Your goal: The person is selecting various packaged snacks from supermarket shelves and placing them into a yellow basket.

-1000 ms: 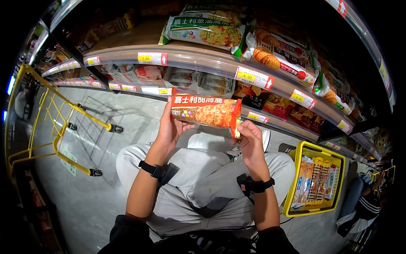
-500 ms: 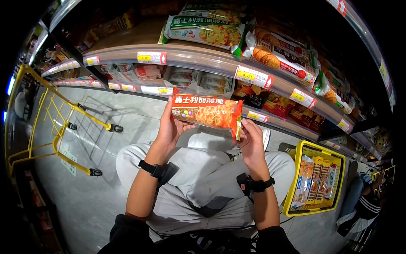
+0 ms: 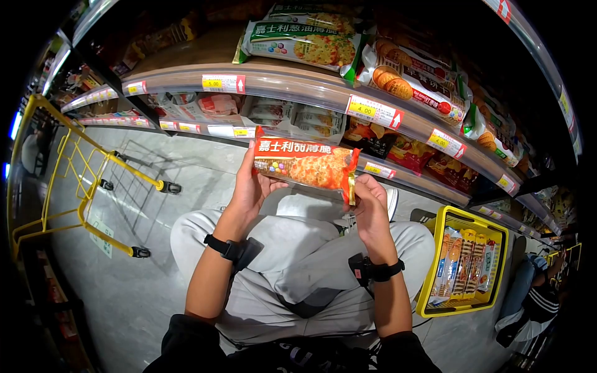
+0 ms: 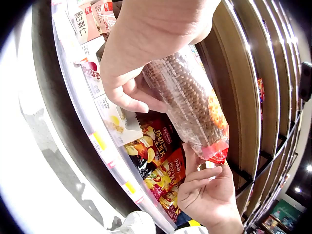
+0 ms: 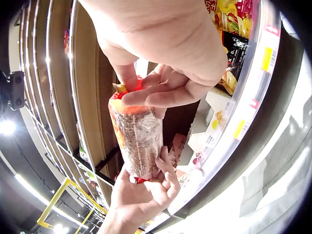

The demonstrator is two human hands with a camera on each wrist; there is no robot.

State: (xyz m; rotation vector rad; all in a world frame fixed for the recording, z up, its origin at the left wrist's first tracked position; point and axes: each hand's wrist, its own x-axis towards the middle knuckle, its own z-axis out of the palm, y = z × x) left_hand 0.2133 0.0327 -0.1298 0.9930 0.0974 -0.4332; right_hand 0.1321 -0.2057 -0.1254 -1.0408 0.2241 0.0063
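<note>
A red-and-white pack of thin crackers [image 3: 305, 163] is held level over the lap, its printed front facing up in the head view. The left hand [image 3: 249, 189] grips its left end, thumb along the side and fingers beneath. At the other end, the right hand [image 3: 372, 210] pinches the crimped red-and-gold wrapper end between thumb and fingers. Clear film on the underside shows a row of stacked round crackers [image 4: 187, 97] in the left wrist view. The right wrist view has the right hand's fingers over the pack's red end.
A yellow basket [image 3: 429, 267] with several biscuit packs stands on the floor by the right knee. Ahead, a shelf [image 3: 180, 60] carries green cracker packs [image 3: 298, 46] and price tags; bagged snacks [image 3: 407, 153] fill the lower level. A yellow wheeled frame [image 3: 106, 233] stands at left.
The pack has shifted very slightly to the right in both hands. The right hand's thumb and fingers have moved a little at the wrapper end.
</note>
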